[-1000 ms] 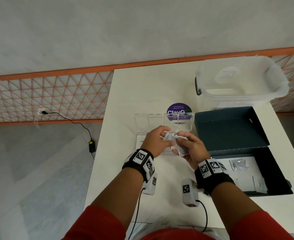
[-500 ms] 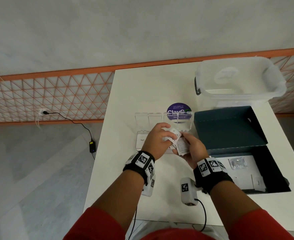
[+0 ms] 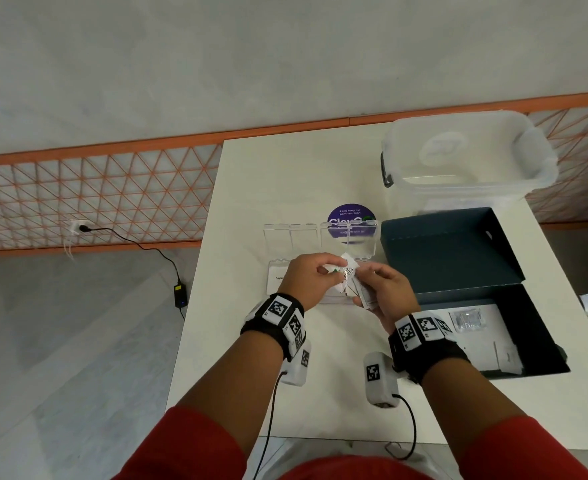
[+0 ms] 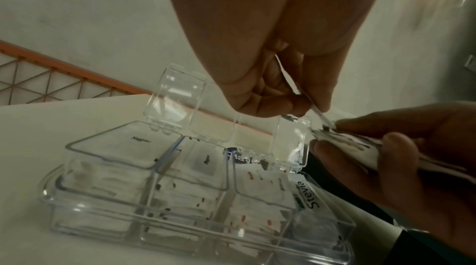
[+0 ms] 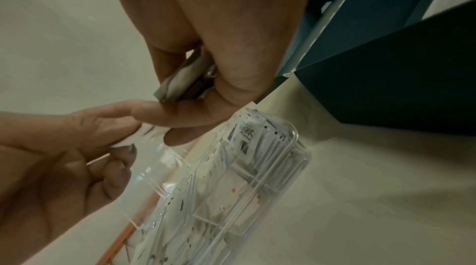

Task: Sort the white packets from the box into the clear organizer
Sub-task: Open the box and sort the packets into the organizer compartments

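Observation:
Both hands hover over the clear organizer (image 3: 278, 277), whose several lids (image 3: 320, 235) stand open. My left hand (image 3: 330, 273) pinches one white packet (image 3: 349, 268) printed "Stevia". My right hand (image 3: 365, 285) grips a small stack of white packets (image 3: 367, 299) edge-on. In the left wrist view the pinched packet (image 4: 311, 104) touches the stack (image 4: 360, 147) above the organizer (image 4: 180, 198), which holds packets in its compartments. The right wrist view shows the stack (image 5: 185, 78) between thumb and fingers. The dark box (image 3: 535, 327) lies open at the right with white packets (image 3: 509, 355) inside.
The box's lid (image 3: 441, 251) lies flat behind it. A large clear storage bin (image 3: 465, 157) stands at the table's back right. A purple round sticker (image 3: 351, 216) sits behind the organizer. A small clear bag (image 3: 467, 320) lies in the box. The table edge runs close on the left.
The left hand has drawn one packet up off the stack in the right hand. Both hands stay over the organizer's right half.

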`<state>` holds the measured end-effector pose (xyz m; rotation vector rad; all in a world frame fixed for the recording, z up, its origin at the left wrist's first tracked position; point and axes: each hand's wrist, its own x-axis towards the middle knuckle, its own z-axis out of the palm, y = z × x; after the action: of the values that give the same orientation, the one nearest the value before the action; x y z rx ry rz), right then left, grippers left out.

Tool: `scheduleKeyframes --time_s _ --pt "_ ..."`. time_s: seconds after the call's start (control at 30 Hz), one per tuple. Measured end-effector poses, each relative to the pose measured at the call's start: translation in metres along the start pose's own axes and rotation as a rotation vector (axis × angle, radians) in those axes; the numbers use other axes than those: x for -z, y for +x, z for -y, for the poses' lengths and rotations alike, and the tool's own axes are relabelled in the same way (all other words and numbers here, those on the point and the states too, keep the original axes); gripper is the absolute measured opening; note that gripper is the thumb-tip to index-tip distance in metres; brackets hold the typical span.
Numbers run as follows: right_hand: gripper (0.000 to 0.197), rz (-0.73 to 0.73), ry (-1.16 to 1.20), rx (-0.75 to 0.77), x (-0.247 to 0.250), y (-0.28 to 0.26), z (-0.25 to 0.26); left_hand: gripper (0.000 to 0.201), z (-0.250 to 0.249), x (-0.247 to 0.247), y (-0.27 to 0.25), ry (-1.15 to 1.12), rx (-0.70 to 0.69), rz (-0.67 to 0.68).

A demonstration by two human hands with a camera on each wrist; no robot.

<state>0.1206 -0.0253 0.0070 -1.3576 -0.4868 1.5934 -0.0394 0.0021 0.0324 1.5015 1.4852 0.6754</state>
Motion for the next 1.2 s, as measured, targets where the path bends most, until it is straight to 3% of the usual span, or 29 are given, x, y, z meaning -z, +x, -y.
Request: scheduleKeyframes --time_s 0.17,0.3,0.57,0.67,0.77,0.87,1.03,1.2 --pt "0.014 -0.095 0.073 0.082 0.017 0.001 0.006 0.02 -0.002 -0.004 0.006 0.004 0.029 -0.044" --pt "0.035 -0.197 0.131 0.116 0.034 0.002 0.012 0.022 -0.005 -0.015 0.014 0.086 0.031 -0.062" --pt "0.023 -0.234 0.161 0.111 0.051 0.002 0.012 0.028 -0.006 -0.054 0.027 0.236 0.053 -0.005" --pt "0.022 -0.237 0.162 0.11 0.052 0.005 0.013 0.029 -0.002 -0.062 0.031 0.5 -0.043 0.088" --pt "0.022 -0.231 0.16 0.106 0.052 0.008 0.013 0.025 0.001 -0.065 0.032 0.881 -0.185 0.082" --pt "0.021 -0.222 0.159 0.098 0.052 0.011 0.013 0.025 0.002 -0.066 0.033 0.989 -0.205 0.08" --pt "0.018 -0.182 0.165 0.082 0.049 0.015 0.012 0.027 0.002 -0.066 0.036 1.011 -0.237 0.098" --pt "0.026 -0.105 0.251 0.021 0.046 0.02 0.009 0.028 0.0 -0.057 0.036 0.791 -0.225 0.012"
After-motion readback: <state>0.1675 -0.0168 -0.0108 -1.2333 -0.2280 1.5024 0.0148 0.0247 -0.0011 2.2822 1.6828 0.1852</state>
